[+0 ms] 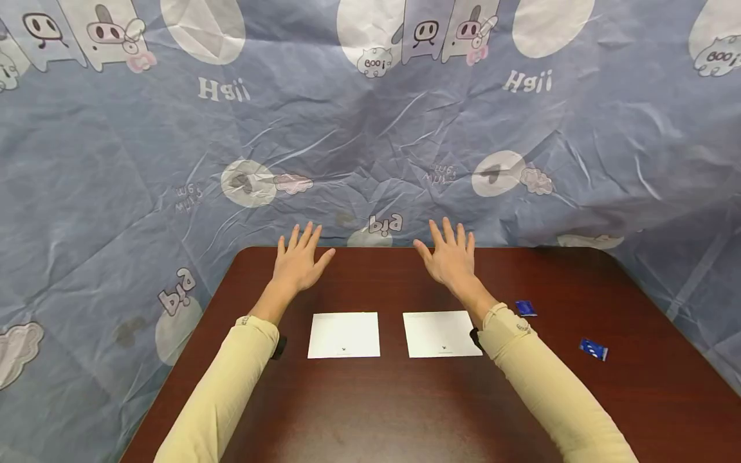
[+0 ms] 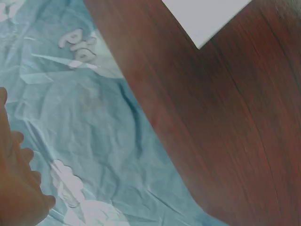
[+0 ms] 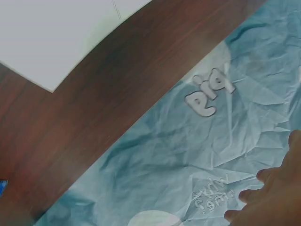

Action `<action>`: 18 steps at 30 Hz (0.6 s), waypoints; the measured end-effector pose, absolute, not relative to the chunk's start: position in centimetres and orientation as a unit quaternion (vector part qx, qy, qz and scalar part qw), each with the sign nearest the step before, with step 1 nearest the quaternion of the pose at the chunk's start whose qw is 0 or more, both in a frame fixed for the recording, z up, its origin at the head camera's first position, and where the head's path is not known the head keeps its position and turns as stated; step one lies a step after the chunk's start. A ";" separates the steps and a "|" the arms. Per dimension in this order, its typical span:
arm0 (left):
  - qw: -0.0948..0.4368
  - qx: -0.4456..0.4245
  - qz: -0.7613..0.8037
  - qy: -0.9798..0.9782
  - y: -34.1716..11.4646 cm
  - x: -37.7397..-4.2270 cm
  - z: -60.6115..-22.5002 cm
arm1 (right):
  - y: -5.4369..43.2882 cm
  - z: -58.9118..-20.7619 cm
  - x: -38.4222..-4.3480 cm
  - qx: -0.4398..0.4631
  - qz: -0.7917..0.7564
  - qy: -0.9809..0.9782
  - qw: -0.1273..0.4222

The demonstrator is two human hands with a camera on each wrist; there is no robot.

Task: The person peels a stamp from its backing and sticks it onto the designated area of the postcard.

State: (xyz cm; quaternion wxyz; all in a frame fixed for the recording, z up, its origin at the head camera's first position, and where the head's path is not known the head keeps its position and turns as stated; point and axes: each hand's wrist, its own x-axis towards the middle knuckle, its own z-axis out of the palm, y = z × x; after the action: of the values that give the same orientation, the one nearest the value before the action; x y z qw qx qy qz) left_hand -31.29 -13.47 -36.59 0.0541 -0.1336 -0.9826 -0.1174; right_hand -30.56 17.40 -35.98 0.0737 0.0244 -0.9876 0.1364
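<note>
Apparently no handling is under way: the left hand [image 1: 298, 267] and right hand [image 1: 451, 260] reach past the left sheet [image 1: 344, 335] and right sheet [image 1: 441, 334] on the worktop [image 1: 370, 411], each grip released, fingers spread. Grasping either sheet would likely call for drawing back. Contents of the far blue packet [image 1: 525, 308] and near blue packet [image 1: 594, 349] are hidden.

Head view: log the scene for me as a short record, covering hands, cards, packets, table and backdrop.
Left hand: fingers spread, holding nothing
Right hand: fingers spread, holding nothing
Left white card: flat on the table
Right white card: flat, beside the left one, apart; right edge partly hidden by the right arm
Blue packets: two, right of the cards, one farther, one nearer
Table: dark reddish-brown
Backdrop: wrinkled blue printed sheet
</note>
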 end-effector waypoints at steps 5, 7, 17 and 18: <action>0.103 -0.157 -0.160 -0.969 -12.4 -29.4 -36.7 | 17.1 -37.2 -28.6 0.027 0.135 -0.986 0.089; 0.139 -0.170 -0.199 -0.955 -11.9 -28.4 -36.9 | 16.9 -37.8 -27.6 0.031 0.140 -0.985 0.097; 0.271 -0.209 -0.385 -0.857 -9.2 -23.4 -37.4 | 17.7 -40.8 -22.1 0.042 0.186 -0.974 0.124; 0.272 -0.214 -0.402 -0.847 -9.0 -23.0 -37.3 | 18.1 -41.1 -21.8 0.039 0.191 -0.973 0.122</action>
State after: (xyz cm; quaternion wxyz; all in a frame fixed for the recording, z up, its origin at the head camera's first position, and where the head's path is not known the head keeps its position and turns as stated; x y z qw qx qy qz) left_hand -22.96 -8.99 -37.26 0.2723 -0.2144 -0.8474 -0.4024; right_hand -21.76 18.12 -41.11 0.1217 0.0390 -0.9733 0.1908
